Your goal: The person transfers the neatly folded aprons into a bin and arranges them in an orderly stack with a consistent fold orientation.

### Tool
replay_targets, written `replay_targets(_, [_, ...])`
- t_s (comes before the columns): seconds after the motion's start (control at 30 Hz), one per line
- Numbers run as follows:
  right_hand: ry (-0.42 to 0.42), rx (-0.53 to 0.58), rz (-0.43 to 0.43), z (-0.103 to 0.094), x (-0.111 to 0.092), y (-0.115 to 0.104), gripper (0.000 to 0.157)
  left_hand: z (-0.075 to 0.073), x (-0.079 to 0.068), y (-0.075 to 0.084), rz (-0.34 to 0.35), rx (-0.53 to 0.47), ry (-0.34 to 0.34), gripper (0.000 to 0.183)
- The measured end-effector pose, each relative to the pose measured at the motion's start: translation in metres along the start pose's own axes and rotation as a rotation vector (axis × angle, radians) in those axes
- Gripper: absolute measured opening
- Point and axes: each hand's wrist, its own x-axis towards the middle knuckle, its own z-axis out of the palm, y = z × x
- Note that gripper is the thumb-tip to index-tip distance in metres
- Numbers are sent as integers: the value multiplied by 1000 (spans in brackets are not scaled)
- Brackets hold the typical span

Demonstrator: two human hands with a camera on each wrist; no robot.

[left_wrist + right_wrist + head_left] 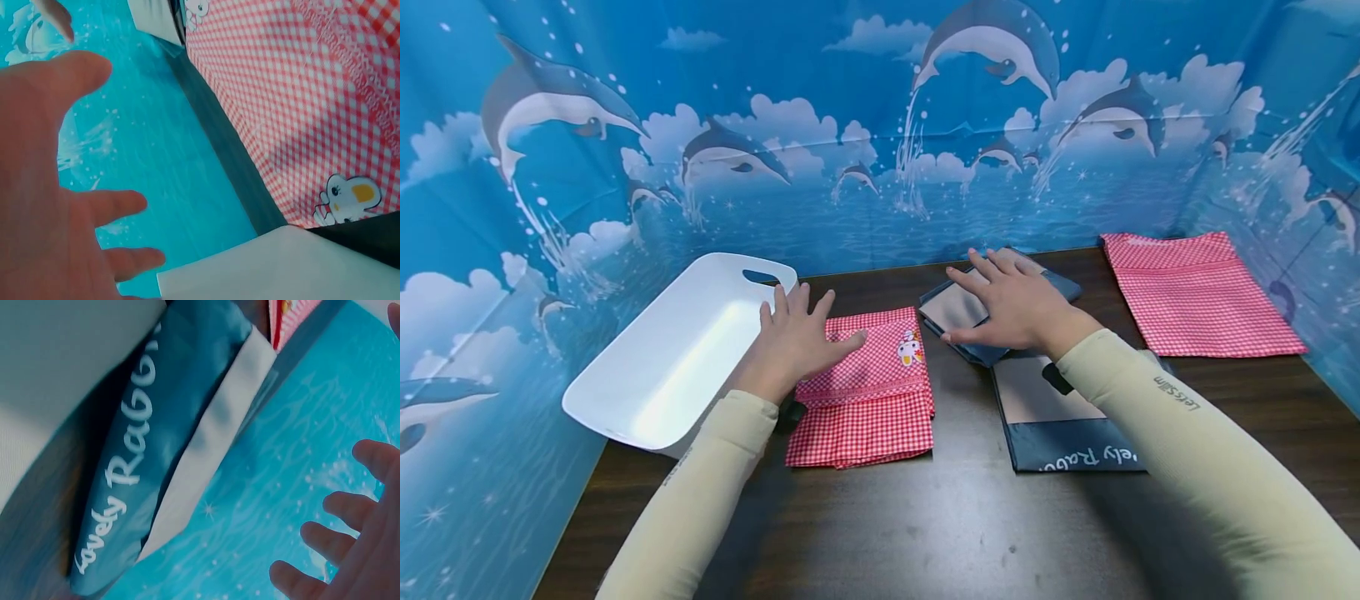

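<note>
My left hand (793, 342), fingers spread, holds nothing and is over the left edge of a folded red-and-white checked cloth (865, 425) with a rabbit print. In the left wrist view the checked cloth (269, 94) lies apart from the fingers. My right hand (1015, 304) is also spread and empty, above a folded navy-and-beige piece (953, 307). A second navy-and-beige folded piece (1067, 446) with white lettering lies nearer, partly under the right forearm. The right wrist view shows that lettering on navy fabric (187, 381), away from the fingertips.
A white plastic basin (662, 367) with a handle slot stands at the left, beside the left forearm. Another red checked cloth (1202, 292) lies flat at the back right. The dark wooden table (910, 533) meets a blue dolphin-print curtain (865, 225) behind and at both sides.
</note>
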Motion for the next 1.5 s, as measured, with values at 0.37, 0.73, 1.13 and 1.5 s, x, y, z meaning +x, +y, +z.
replay_targets(0.37, [-19,1,-43,11,5,-14,105,-3,-8,3,15,13,67,101])
replay_targets(0.73, [-64,2,-89,17,10,-32,105,6,-17,23,86,87,20,99])
replay_targets(1.13, [-129,51,-176,42,6,-49,101,30,-24,24,91,12,-50,94])
replay_targets(1.5, [-222,49,-213,64,3,-61,97,54,-28,21,83,2,-160,77])
